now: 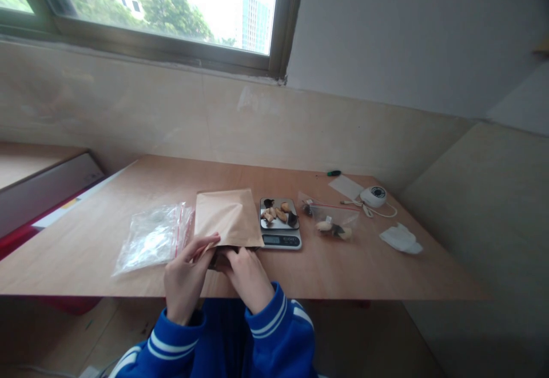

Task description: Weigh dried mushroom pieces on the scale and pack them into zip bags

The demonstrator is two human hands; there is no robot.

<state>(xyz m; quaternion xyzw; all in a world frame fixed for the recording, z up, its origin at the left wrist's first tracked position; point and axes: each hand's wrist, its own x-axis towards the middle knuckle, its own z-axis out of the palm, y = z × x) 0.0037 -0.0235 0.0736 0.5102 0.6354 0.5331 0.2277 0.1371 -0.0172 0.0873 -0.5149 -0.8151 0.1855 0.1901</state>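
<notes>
My left hand (pixel 186 278) grips a near corner of a brown kraft paper bag (pixel 225 212), thumb on top. The bag lies with its mouth towards me. At that mouth is my right hand (pixel 247 272), its fingers reaching inside and mostly hidden, so what they hold does not show. Dark contents or the bag's dark inside can be glimpsed between the hands. Just right of the bag stands a small digital kitchen scale (pixel 281 241). Several small tan and black pieces (pixel 278 213), perhaps dried food, rest on its shiny plate.
Left of the bag lies a stack of clear zip bags (pixel 150 238). Right of the scale, a clear zip bag (pixel 337 218) holds pale and black pieces. Farther right are a white dome camera (pixel 374 196) with its cable, a crumpled tissue (pixel 402 238) and a green-handled screwdriver (pixel 333 173).
</notes>
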